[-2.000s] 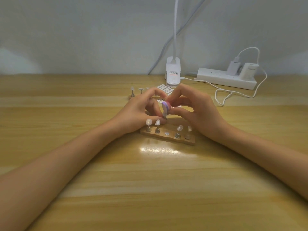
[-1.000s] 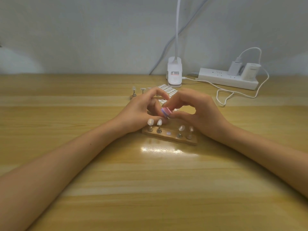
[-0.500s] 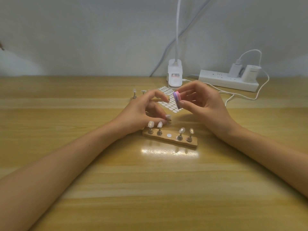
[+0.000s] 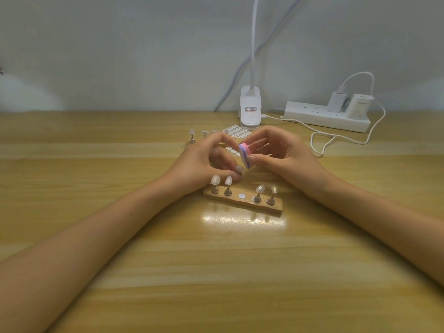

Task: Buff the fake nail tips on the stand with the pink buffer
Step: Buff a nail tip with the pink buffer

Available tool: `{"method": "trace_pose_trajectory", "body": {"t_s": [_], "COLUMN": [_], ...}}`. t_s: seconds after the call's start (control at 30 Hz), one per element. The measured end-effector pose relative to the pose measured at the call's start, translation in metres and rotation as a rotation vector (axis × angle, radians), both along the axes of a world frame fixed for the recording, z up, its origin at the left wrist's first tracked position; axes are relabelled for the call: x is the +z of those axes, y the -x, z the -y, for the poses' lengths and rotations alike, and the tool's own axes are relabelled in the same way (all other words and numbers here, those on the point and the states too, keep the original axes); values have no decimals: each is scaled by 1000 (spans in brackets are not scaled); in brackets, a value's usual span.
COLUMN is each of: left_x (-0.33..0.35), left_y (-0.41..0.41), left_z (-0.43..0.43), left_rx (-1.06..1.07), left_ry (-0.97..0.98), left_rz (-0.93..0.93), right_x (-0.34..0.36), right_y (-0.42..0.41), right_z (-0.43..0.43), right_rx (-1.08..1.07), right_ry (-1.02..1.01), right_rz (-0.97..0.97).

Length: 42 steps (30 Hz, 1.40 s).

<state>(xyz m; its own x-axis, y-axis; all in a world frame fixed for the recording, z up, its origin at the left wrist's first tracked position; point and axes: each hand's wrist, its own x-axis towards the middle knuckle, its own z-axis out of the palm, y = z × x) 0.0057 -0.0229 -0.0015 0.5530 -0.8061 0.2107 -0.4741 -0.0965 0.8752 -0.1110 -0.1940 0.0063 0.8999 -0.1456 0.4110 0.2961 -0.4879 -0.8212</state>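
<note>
A wooden stand (image 4: 242,202) lies mid-table with several clear nail tips (image 4: 215,180) on metal pegs; its middle spot shows only a white dot. My left hand (image 4: 201,162), just behind the stand's left end, pinches a single nail tip (image 4: 240,169) between thumb and fingers. My right hand (image 4: 286,153) grips the round pink and purple buffer (image 4: 245,155) on edge. The buffer's lower rim sits right at the held tip.
Behind my hands lie a sheet of white adhesive dots (image 4: 238,131) and two loose pegs with tips (image 4: 192,137). A white clip lamp base (image 4: 250,111), a power strip (image 4: 324,116) and a looped white cable (image 4: 322,145) stand at the back right.
The right hand raised the buffer off the held tip half a second ago. It has now come back down against the tip; the left hand stayed put.
</note>
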Motion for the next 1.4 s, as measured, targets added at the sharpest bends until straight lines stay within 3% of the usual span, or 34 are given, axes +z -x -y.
{"method": "trace_pose_trajectory", "body": {"t_s": [0.17, 0.33, 0.53, 0.67, 0.77, 0.9, 1.23, 1.4], "left_x": [1, 0, -2, -3, -3, -1, 0, 0], "left_y": [0, -2, -5, -5, -5, -5, -3, -3], "left_z": [-1, -1, -1, 0, -1, -2, -3, -2], "left_rx": [-33, -29, -34, -52, -58, -60, -55, -51], "left_ry": [-1, -6, 1, -3, -5, -16, -17, -24], "left_rz": [-5, 12, 24, 38, 40, 46, 48, 51], "right_x": [1, -2, -2, -1, -2, -2, -2, -3], "right_y": [2, 1, 2, 4, 6, 7, 8, 9], "right_z": [-1, -4, -7, -4, -5, 1, -3, 3], "right_rx": [8, 3, 8, -21, 0, -42, -7, -6], "right_ry": [5, 214, 358, 314, 388, 296, 406, 308], "right_rz": [103, 67, 163, 161, 179, 111, 167, 68]}}
